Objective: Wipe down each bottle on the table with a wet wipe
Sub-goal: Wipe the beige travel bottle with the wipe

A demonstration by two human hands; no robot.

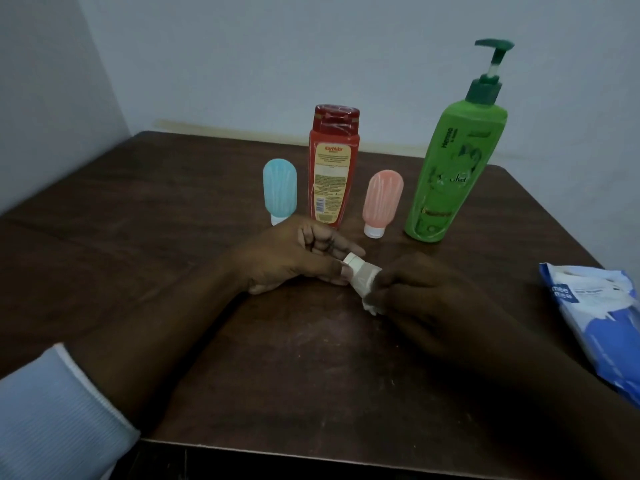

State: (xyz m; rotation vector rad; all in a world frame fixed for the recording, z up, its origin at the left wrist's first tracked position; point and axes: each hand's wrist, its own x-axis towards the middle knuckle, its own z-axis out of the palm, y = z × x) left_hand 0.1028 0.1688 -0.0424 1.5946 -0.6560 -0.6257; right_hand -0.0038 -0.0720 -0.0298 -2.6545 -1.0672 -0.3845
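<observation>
Above table (214, 358), fingers (323, 269) around small bottle (362, 276).

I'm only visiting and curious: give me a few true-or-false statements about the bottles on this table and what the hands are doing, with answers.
1. The green pump bottle stands upright on the table. True.
2. The pack of wipes lies at the table's left edge. False: it lies at the right edge.
3. The left hand pinches the cap end of the small white bottle. True.
4. The red bottle lies on its side. False: it stands upright between the blue bottle and the pink bottle.
5. The right hand holds a wipe against the small white bottle. True.
</observation>
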